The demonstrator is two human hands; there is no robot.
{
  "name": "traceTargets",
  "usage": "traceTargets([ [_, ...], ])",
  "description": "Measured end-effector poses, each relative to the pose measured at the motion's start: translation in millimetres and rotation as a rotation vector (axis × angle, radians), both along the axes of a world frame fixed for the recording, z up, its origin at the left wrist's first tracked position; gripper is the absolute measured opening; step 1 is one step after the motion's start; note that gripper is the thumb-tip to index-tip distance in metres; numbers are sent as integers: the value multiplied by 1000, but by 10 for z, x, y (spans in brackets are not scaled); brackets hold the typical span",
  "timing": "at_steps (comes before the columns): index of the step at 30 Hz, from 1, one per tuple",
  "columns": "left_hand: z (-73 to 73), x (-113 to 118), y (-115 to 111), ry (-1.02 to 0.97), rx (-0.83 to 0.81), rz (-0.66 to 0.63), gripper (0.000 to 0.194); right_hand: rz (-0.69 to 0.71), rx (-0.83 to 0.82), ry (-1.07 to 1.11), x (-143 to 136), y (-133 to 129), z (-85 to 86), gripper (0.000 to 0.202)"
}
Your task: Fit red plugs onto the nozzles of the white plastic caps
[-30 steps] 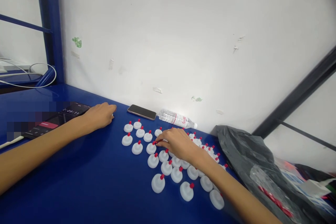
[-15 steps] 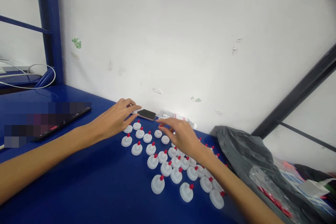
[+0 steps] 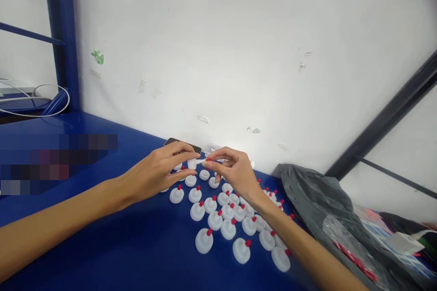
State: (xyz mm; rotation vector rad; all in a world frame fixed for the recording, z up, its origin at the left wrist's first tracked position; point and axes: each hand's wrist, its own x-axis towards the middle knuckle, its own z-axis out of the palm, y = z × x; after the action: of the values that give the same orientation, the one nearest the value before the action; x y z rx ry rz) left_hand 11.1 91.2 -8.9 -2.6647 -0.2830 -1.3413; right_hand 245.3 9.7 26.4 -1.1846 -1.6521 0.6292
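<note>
My left hand point(image 3: 159, 170) holds a white nozzle cap point(image 3: 191, 163) on its side between thumb and fingers, its thin spout pointing right. My right hand point(image 3: 237, 173) meets it at the spout, with thumb and forefinger pinching a small red tip cap point(image 3: 208, 160). Whether the red piece sits fully on the spout is hidden by the fingertips. Below both hands, many white nozzle caps stand on the blue table point(image 3: 136, 245), most with red tips, such as this front one point(image 3: 204, 241). A few at the back, like this nozzle cap point(image 3: 204, 174), show no red tip.
A phone point(image 3: 177, 142) and a clear plastic bottle point(image 3: 212, 148) lie by the white wall. On the right is a dark plastic bag point(image 3: 303, 195), with a clear bag of red pieces point(image 3: 357, 261) on it. A blurred-out area point(image 3: 51, 163) covers the left.
My left hand has moved right from beside the phone, bringing the white nozzle cap. My right hand has closed its fingers at the spout; the two hands now meet.
</note>
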Motion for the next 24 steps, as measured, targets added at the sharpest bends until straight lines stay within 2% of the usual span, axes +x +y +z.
traceTargets([
  [6,18,16,-61,-47,47,-26,27,-14,-5,60,-61,-24,-26,33],
  [11,-4,28,-91,-105,65,-62,34,-26,4,-27,-95,-39,-46,33],
  [14,-9,28,-111,-143,82,-80,40,-35,73,-147,-106,-56,-64,27],
  [17,-10,36,-157,-167,77,-131,39,-23,187,-277,-134,-96,-68,36],
  [24,-22,65,-294,-263,-57,-203,42,-64,359,-420,-229,-212,-91,40],
])
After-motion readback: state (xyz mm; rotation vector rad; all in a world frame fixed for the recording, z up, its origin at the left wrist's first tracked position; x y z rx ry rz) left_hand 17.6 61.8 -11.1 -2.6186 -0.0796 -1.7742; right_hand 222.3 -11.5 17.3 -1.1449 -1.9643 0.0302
